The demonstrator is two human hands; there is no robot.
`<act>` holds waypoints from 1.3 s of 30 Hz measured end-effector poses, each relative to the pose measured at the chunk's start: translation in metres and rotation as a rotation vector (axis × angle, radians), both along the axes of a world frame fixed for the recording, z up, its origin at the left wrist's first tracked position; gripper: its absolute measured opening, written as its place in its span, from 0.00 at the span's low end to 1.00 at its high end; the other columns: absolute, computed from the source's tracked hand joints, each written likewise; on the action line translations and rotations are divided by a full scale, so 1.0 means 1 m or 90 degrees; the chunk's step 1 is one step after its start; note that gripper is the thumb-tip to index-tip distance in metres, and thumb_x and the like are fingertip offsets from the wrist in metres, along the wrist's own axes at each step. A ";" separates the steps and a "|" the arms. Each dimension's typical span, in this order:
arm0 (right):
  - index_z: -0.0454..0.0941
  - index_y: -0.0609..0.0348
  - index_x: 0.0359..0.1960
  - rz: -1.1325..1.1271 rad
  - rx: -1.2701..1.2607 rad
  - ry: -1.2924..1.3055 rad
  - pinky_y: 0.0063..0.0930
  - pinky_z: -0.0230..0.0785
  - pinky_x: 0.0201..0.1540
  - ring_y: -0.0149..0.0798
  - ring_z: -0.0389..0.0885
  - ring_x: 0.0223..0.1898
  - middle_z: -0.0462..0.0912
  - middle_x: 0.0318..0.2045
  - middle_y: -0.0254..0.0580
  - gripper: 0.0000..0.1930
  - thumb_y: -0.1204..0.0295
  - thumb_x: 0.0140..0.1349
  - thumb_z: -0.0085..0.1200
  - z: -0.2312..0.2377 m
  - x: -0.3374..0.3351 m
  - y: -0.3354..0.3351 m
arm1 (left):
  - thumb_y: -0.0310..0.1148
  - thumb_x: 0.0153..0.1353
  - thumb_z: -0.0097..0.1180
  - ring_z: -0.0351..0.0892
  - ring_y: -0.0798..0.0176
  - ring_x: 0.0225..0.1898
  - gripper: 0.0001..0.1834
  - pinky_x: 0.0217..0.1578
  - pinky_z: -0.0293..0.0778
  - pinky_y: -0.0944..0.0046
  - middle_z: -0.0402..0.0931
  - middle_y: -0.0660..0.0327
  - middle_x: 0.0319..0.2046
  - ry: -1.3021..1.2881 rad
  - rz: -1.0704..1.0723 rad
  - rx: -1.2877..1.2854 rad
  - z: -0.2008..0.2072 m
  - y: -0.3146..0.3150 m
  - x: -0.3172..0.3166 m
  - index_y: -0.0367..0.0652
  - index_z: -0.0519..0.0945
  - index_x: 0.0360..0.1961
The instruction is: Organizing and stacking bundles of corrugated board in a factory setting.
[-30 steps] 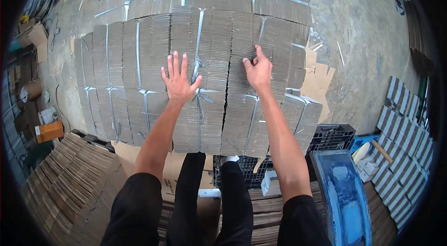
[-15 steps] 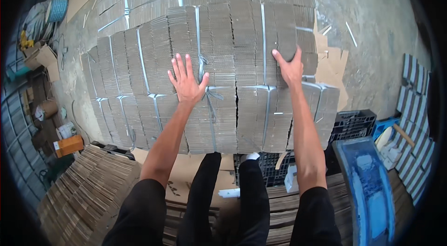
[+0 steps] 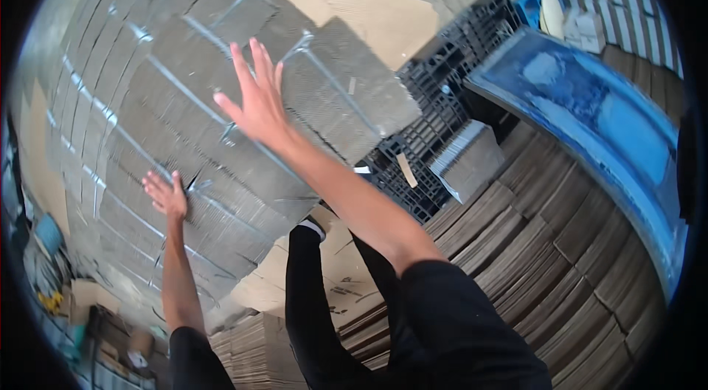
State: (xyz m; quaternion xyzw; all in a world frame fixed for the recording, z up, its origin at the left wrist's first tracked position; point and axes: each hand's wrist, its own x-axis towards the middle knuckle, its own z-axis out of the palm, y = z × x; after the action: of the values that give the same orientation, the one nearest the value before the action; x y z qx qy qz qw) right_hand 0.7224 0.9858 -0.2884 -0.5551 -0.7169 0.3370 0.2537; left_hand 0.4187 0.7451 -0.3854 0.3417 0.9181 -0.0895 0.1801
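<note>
A: Where do the strapped cardboard bundles lie?
B: Left of centre, beneath the left hand and right hand; fingers spread, holding nothing. Contact cannot be told.
A: Beyond?
B: 1 black pallet, then a blue panel.

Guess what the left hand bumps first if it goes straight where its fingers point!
Probably the left hand would meet the pale strap on the cardboard stack, though the hand's height is unclear.
</note>
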 end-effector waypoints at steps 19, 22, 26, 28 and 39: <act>0.65 0.64 0.59 -0.905 -0.289 -0.619 0.50 0.64 0.56 0.59 0.71 0.53 0.74 0.48 0.60 0.45 0.38 0.50 0.57 -0.186 0.607 -0.241 | 0.43 0.64 0.53 0.45 0.44 0.70 0.39 0.68 0.43 0.50 0.47 0.42 0.69 -0.060 -0.266 0.070 0.104 -0.061 0.119 0.39 0.52 0.70; 0.68 0.65 0.56 -0.934 -0.415 -0.574 0.48 0.66 0.56 0.57 0.70 0.55 0.72 0.53 0.62 0.45 0.36 0.49 0.56 -0.193 0.652 -0.259 | 0.42 0.62 0.54 0.46 0.41 0.69 0.38 0.68 0.44 0.48 0.48 0.42 0.68 -0.062 -0.227 0.046 0.112 -0.076 0.151 0.45 0.54 0.70; 0.73 0.66 0.50 -0.889 -0.465 -0.582 0.49 0.67 0.55 0.59 0.72 0.55 0.73 0.52 0.62 0.42 0.36 0.50 0.55 -0.206 0.642 -0.246 | 0.42 0.62 0.54 0.46 0.42 0.69 0.37 0.68 0.45 0.49 0.49 0.43 0.68 -0.066 -0.179 0.109 0.107 -0.064 0.155 0.46 0.54 0.70; 0.78 0.65 0.43 -1.012 -0.391 -0.547 0.48 0.68 0.52 0.57 0.77 0.48 0.78 0.46 0.58 0.37 0.38 0.50 0.57 -0.201 0.650 -0.243 | 0.42 0.62 0.54 0.47 0.42 0.69 0.37 0.68 0.45 0.48 0.49 0.43 0.68 -0.060 -0.194 0.136 0.092 -0.044 0.154 0.47 0.55 0.69; 0.69 0.54 0.21 -0.868 -0.157 0.044 0.25 0.57 0.23 0.27 0.61 0.20 0.62 0.18 0.26 0.19 0.55 0.61 0.59 -0.006 0.492 -0.219 | 0.52 0.65 0.45 0.40 0.42 0.72 0.35 0.66 0.40 0.36 0.43 0.46 0.71 0.171 -0.083 0.246 0.001 0.032 0.104 0.56 0.55 0.71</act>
State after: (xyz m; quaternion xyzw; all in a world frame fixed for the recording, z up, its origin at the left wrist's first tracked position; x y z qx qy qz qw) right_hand 1.2144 0.7664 -0.2948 -0.8956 -0.1558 0.1988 0.3662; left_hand 0.5231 0.7772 -0.3843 0.4135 0.9097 0.0319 -0.0190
